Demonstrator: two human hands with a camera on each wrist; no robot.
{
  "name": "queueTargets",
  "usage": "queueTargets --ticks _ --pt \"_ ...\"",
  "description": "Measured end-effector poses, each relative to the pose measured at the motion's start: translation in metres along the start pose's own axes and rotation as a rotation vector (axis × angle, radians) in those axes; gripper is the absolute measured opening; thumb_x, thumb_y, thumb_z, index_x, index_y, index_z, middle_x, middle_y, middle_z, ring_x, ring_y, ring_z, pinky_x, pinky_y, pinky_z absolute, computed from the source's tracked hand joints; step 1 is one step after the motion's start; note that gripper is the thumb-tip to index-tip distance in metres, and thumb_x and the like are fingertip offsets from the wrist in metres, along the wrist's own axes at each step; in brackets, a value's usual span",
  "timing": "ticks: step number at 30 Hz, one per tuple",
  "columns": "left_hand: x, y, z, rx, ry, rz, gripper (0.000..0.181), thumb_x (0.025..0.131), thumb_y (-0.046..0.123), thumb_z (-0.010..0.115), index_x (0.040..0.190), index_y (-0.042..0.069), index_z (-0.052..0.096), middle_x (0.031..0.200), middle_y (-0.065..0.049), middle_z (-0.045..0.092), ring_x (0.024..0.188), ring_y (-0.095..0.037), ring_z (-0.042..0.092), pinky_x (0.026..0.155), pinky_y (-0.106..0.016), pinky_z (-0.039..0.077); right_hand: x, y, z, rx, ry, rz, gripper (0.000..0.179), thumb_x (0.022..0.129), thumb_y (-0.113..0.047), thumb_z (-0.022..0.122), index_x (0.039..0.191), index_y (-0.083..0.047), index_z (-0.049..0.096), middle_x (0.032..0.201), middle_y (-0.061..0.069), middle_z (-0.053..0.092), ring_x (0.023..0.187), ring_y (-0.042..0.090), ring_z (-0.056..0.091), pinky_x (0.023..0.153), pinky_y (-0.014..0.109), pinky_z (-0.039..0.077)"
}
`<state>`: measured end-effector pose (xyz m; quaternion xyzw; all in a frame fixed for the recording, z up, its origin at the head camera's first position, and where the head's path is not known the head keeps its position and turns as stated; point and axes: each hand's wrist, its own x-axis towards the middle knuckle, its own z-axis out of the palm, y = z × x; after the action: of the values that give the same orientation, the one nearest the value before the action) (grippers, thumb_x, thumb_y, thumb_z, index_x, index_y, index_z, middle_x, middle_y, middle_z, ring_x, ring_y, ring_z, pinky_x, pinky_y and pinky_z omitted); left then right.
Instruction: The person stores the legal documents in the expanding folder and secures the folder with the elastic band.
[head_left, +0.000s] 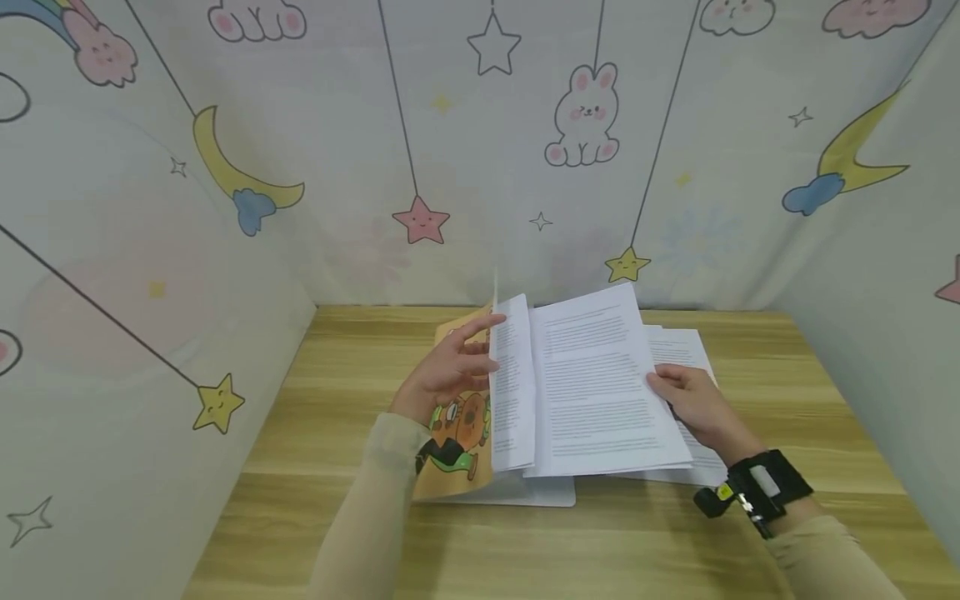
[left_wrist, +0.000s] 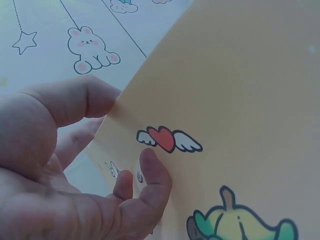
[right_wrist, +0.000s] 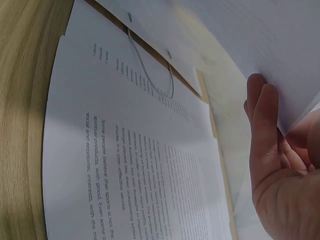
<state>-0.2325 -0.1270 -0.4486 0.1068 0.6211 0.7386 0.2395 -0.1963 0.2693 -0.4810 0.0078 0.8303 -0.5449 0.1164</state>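
A folder with an orange cartoon cover lies partly raised on the table, its printed pages fanned upright. My left hand holds the cover's edge, fingers reaching over toward a narrow printed page. In the left wrist view, the fingers of the left hand bend at the orange cover, near a winged heart. My right hand pinches the right edge of tilted printed sheets. In the right wrist view, fingers of the right hand press against a lifted sheet.
More printed sheets lie flat beneath, on the right. A thin pale loop lies across the lower printed page. Wood-grain table extends around the folder. A cartoon-patterned curtain stands behind.
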Motion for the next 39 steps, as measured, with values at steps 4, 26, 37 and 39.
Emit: queueTargets --ticks 4,26,37,39 --pt "-0.001 0.0 0.0 -0.002 -0.002 0.003 0.079 0.095 -0.01 0.058 0.164 0.021 0.036 0.15 -0.033 0.038 0.123 -0.043 0.05 0.087 -0.042 0.055 0.004 0.001 0.005 -0.017 0.01 -0.002 0.052 0.112 -0.026 0.051 0.149 0.01 0.049 0.124 0.027 0.069 0.092 0.018 0.071 0.074 0.028 0.059" --pt "-0.002 0.002 0.0 -0.014 -0.015 -0.007 0.077 0.095 -0.009 0.059 0.161 0.026 0.042 0.15 -0.033 0.04 0.122 -0.041 0.051 0.09 -0.045 0.054 0.001 -0.017 0.017 0.003 -0.101 -0.007 0.051 0.114 -0.026 0.044 0.152 0.008 0.046 0.137 0.027 0.062 0.106 0.023 0.069 0.084 0.03 0.06" --pt "-0.001 0.001 0.0 -0.002 -0.009 -0.006 0.078 0.095 -0.01 0.06 0.162 0.025 0.041 0.148 -0.033 0.039 0.122 -0.042 0.051 0.089 -0.044 0.055 0.004 -0.015 0.016 -0.024 -0.112 -0.012 0.05 0.111 -0.022 0.054 0.151 0.006 0.048 0.124 0.022 0.072 0.101 0.023 0.073 0.083 0.033 0.061" --pt "0.0 0.001 0.0 -0.001 -0.014 -0.005 0.078 0.095 -0.01 0.059 0.163 0.023 0.039 0.149 -0.034 0.039 0.123 -0.042 0.051 0.089 -0.044 0.054 0.005 -0.013 0.017 -0.032 -0.109 -0.014 0.049 0.109 -0.022 0.057 0.149 0.006 0.05 0.121 0.021 0.074 0.1 0.023 0.074 0.083 0.034 0.062"
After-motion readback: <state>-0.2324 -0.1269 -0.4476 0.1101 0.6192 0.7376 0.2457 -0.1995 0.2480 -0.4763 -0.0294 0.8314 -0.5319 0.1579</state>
